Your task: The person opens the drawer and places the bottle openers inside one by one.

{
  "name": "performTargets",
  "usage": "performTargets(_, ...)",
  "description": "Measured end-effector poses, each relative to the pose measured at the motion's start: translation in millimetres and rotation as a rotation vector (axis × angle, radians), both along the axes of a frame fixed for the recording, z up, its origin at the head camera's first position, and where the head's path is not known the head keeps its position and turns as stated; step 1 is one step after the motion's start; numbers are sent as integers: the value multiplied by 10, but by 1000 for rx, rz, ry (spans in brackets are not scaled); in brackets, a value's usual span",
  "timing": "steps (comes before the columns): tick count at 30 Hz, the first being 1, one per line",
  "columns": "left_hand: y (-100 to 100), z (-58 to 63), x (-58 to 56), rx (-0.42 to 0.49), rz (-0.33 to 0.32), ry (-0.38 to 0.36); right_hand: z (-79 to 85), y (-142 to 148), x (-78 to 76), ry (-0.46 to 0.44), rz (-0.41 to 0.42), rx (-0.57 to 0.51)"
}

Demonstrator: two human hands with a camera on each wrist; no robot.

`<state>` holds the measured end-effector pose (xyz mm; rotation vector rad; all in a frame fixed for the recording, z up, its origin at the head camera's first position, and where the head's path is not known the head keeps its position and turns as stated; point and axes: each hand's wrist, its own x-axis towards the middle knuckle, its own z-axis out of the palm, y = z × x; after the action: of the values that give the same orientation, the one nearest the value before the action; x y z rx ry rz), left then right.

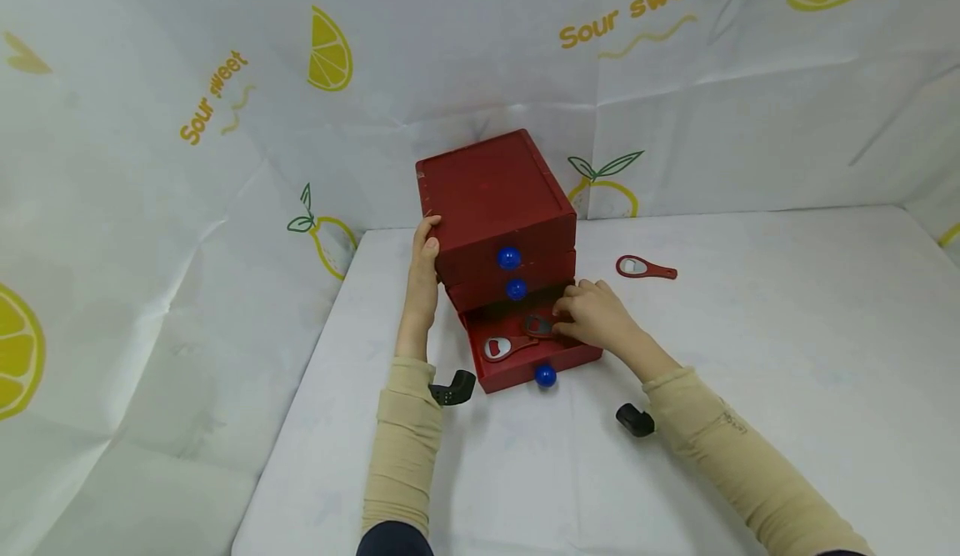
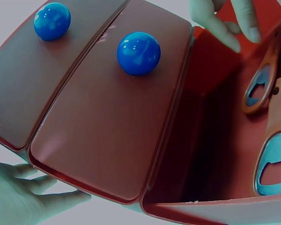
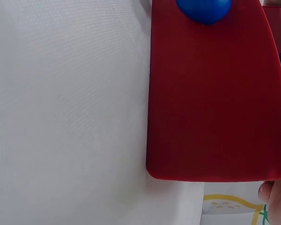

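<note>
A red cabinet of drawers (image 1: 491,189) stands with its bottom drawer (image 1: 517,377) pulled out. My left hand (image 1: 423,277) rests against the cabinet's left side, its fingers extended along the wall in the left wrist view. Inside the drawer lie two red-handled bottle openers: a front bottle opener (image 1: 498,348) and another bottle opener (image 1: 537,326) behind it, their handles touching or overlapping. Over the drawer's right side hangs my right hand (image 1: 596,314), fingers loosely bent. In the left wrist view its fingertips (image 2: 253,33) are apart from the openers and hold nothing.
A third bottle opener (image 1: 647,267) lies on the white table (image 1: 780,356) to the right of the cabinet. Blue round knobs (image 1: 508,257) stick out from the drawer fronts. Behind the table hangs a white lemon-print cloth (image 1: 465,47).
</note>
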<state>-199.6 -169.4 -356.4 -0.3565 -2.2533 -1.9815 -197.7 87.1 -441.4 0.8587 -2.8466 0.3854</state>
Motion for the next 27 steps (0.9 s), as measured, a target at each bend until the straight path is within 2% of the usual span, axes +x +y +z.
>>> performTargets(7, 6, -3, -3, 9, -7, 4, 12, 26, 14, -22, -4, -65)
performTargets(13, 3, -8, -4, 15, -7, 3, 40, 103, 25, -49, 49, -202)
performTargets(17, 7, -12, -8, 18, -12, 5, 25, 235, 14, 6, 106, -301)
performTargets(20, 10, -18, -13, 16, -15, 13, -4, 378, -19, 51, 119, -359)
performTargets(24, 8, -21, -16, 22, -15, 25, -20, 610, -92, 38, 65, -401)
performTargets(27, 1, -22, -23, 26, -8, 23, -24, 794, -158, -16, -9, -403)
